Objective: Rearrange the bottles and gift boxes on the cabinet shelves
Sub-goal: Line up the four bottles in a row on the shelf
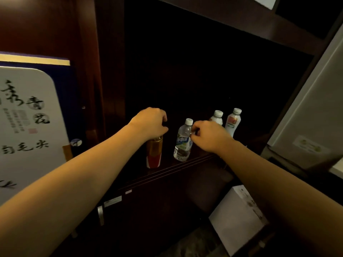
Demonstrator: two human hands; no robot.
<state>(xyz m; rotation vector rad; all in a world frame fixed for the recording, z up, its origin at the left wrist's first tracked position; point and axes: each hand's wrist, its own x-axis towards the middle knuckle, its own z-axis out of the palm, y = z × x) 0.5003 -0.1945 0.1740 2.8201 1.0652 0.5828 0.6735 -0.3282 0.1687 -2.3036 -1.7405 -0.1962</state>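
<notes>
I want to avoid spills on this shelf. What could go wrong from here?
The left hand grips the amber bottle only at its top; standing near the shelf edge, it could tip off. The right hand, beside the clear water bottle, may knock it or the two white bottles behind.

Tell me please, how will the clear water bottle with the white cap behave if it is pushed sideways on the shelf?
The clear water bottle is tall and narrow, so it probably tips rather than slides. It looks like thin plastic, likely to dent, not break. It stands near the shelf front edge, so it could fall off.
</notes>
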